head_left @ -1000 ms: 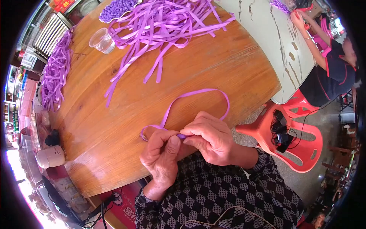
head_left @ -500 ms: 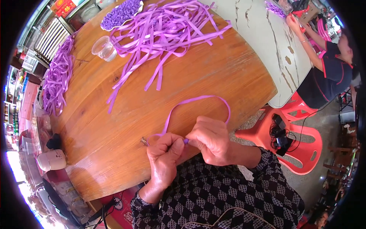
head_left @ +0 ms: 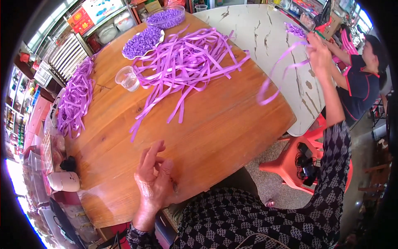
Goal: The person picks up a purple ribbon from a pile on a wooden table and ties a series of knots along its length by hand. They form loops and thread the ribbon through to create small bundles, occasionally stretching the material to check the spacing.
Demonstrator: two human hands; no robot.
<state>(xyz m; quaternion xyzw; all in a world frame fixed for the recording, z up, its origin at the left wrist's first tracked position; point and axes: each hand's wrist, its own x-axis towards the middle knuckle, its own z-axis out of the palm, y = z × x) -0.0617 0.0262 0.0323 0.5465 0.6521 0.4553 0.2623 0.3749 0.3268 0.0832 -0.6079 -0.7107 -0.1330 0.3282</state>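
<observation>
My right hand (head_left: 320, 60) is stretched far out to the right, over the white marbled table. Its fingers are closed on a thin purple ribbon (head_left: 265, 100), which hangs in a loop toward the wooden table's edge. My left hand (head_left: 151, 176) is held over the near part of the wooden table (head_left: 207, 128), fingers apart and nothing in them. A loose heap of purple ribbons (head_left: 186, 58) lies at the far side. Beside it are a scalloped white dish of small purple pieces (head_left: 143, 42) and a clear plastic cup (head_left: 127, 79).
Another person (head_left: 365, 79) sits at the white table (head_left: 248, 25), arms close to my right hand. A clear round tub (head_left: 166, 16) of purple pieces stands at the back. More ribbons (head_left: 76, 99) hang at the left edge. A red plastic chair (head_left: 286, 159) carries black cables and adapters.
My hands have come apart from the small purple piece they pinched together. The right swung far out to the right with the ribbon; the left opened and moved left. The view has shifted.
</observation>
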